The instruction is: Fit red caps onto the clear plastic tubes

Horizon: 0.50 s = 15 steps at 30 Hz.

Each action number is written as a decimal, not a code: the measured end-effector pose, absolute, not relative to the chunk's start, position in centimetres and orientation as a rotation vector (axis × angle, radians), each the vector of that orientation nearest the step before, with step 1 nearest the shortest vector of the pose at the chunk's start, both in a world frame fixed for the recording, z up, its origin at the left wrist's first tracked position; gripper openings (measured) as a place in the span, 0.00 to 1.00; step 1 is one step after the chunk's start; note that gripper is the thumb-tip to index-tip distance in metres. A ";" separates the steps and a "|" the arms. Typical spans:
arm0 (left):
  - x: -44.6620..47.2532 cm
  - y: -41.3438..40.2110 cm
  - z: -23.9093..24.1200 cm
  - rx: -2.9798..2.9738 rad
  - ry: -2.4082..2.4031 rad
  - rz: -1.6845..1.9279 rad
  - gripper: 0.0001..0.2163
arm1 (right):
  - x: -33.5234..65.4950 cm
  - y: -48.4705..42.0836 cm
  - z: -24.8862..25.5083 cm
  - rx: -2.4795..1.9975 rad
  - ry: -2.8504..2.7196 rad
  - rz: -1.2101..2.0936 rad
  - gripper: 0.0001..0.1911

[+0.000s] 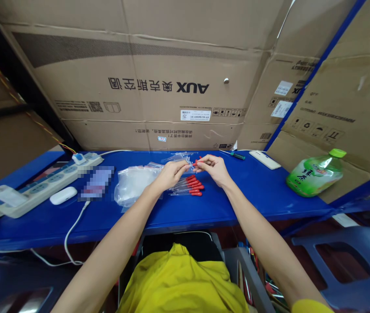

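Observation:
My left hand (173,174) is closed in a pinch on a thin clear glass dropper tube, mostly hidden by the fingers. Facing it, my right hand (214,168) pinches a red rubber bulb (195,164) by the tube's end; whether the two are joined I cannot tell. Below the hands lies a row of droppers (195,187), clear tubes pointing left and red bulbs right. Loose clear tubes (180,157) are piled behind my left hand. A clear plastic bag (132,187) lies left of my left hand.
On the blue table (237,200) are a green-handled screwdriver (237,155), a white phone-like slab (265,160) and a green bottle (315,174). At left are a power strip (52,180), a white earphone case (63,195) and a charging phone (96,183). Cardboard (159,56) walls the back.

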<state>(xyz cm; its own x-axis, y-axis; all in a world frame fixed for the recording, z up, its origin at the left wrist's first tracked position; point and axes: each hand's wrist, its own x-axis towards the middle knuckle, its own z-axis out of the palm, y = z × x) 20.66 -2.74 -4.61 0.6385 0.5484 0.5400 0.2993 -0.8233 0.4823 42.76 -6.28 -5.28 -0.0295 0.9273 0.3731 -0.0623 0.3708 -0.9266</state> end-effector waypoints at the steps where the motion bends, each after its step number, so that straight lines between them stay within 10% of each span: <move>1: 20.7 -2.7 -4.6 2.511 0.673 0.997 0.17 | 42.7 -6.3 -5.3 -0.866 -1.349 0.976 0.23; 15: 20.8 -2.8 -4.5 2.495 0.617 1.015 0.17 | 42.6 -6.4 -5.5 -0.855 -1.370 0.971 0.21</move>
